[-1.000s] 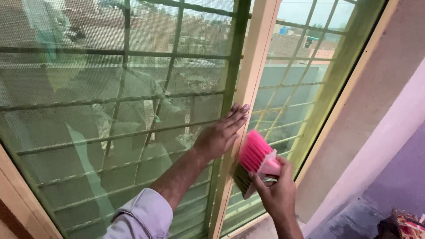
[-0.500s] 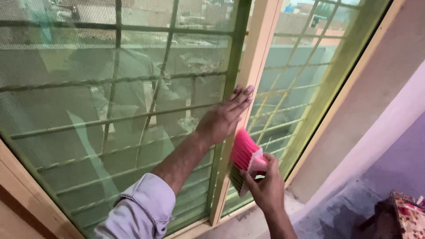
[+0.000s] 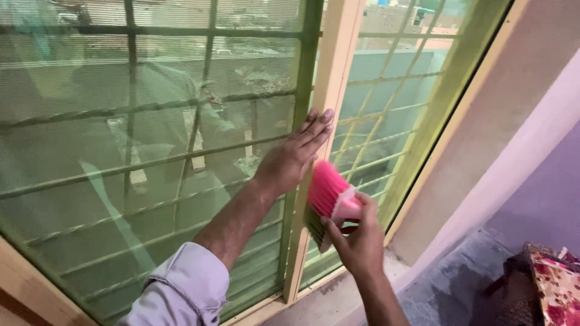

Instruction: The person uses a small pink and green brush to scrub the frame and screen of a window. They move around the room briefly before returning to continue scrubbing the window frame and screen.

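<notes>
The person's left hand (image 3: 289, 158) lies flat and spread, palm against the green mesh-screened window panel (image 3: 151, 151) at its right edge, with the fingertips reaching onto the pale cream upright frame post (image 3: 329, 90) that divides the two halves of the window. The pale grey shirt sleeve (image 3: 181, 293) on that arm is pushed up to near the elbow. Just below and to the right, the right hand (image 3: 357, 241) is closed around the pale pink plastic back of a hand brush with bright pink bristles (image 3: 326, 193); the fingers wrap the body from beneath and the thumb lies across its near side. The brush is tilted, its bristles pointing up and to the left, pressed against the cream post just under the left hand's little finger, so the two hands sit close together without touching. Behind the mesh runs a grid of green metal bars (image 3: 130, 108), and a blurred rooftop scene shows through it. To the right of the post, a second screened panel (image 3: 393, 121) meets the green outer frame (image 3: 459, 84) and a plain beige wall (image 3: 519, 121). Low in the right corner, beside the grey floor (image 3: 447, 290), a piece of furniture covered in red floral cloth (image 3: 553, 284) stands well apart from the window.
</notes>
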